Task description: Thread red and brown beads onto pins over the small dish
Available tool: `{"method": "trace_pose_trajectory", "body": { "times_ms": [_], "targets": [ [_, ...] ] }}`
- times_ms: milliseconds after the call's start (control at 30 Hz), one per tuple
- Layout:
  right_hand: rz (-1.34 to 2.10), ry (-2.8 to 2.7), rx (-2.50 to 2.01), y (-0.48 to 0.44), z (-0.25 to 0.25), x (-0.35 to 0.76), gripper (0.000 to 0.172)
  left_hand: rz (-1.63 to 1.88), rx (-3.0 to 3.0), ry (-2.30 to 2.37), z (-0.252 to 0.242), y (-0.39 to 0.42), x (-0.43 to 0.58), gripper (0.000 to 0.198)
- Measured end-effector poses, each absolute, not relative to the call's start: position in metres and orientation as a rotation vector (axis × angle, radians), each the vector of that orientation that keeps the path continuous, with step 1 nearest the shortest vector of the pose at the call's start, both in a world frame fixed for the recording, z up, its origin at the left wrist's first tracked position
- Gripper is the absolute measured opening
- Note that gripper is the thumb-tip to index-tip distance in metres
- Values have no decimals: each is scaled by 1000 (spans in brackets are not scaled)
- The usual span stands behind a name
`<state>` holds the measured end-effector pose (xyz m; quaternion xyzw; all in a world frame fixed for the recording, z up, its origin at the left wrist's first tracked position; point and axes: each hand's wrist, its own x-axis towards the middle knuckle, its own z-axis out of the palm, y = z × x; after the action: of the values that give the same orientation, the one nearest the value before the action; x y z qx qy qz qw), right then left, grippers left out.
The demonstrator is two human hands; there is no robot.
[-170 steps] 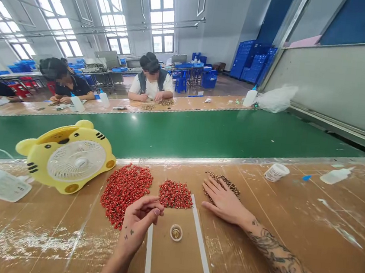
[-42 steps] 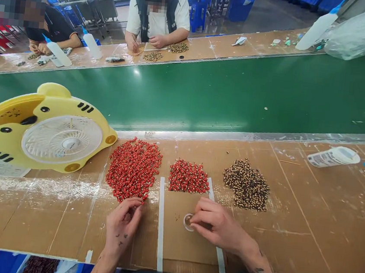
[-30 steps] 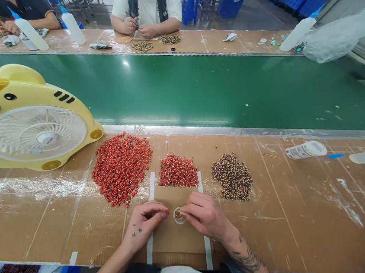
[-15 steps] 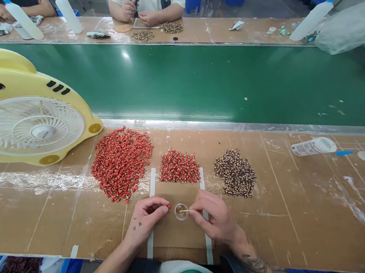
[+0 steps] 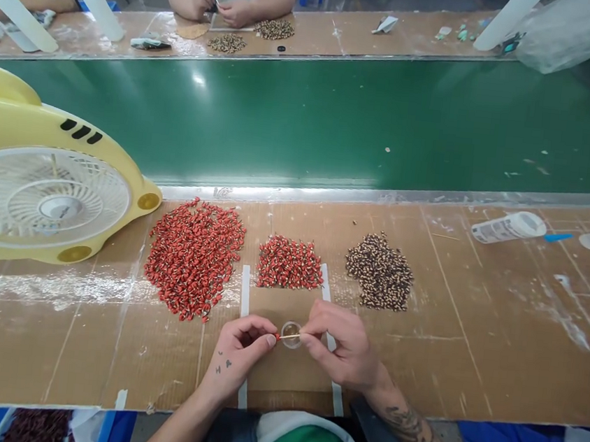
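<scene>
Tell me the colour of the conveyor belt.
The conveyor belt is plain green with a few pale specks, seen best in the head view.

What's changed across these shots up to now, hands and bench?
The right hand, flat beside the brown pile at first, moved in over the small clear cup. It now pinches a thin stick, lifted from the cup, with its tip at a red piece held by the left hand. The view tilted down. The larger red pile, smaller red pile and brown pile look unchanged.
</scene>
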<state>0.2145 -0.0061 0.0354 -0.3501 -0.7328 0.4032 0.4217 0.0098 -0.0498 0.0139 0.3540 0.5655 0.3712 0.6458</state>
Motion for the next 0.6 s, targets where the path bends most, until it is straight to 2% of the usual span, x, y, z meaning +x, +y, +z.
{"method": "trace_pose_trajectory", "body": {
  "times_ms": [600],
  "targets": [
    [913,-1935,-1075,-7,34,220,19,841,904,1383,17,-46,8,17]
  ]
}}
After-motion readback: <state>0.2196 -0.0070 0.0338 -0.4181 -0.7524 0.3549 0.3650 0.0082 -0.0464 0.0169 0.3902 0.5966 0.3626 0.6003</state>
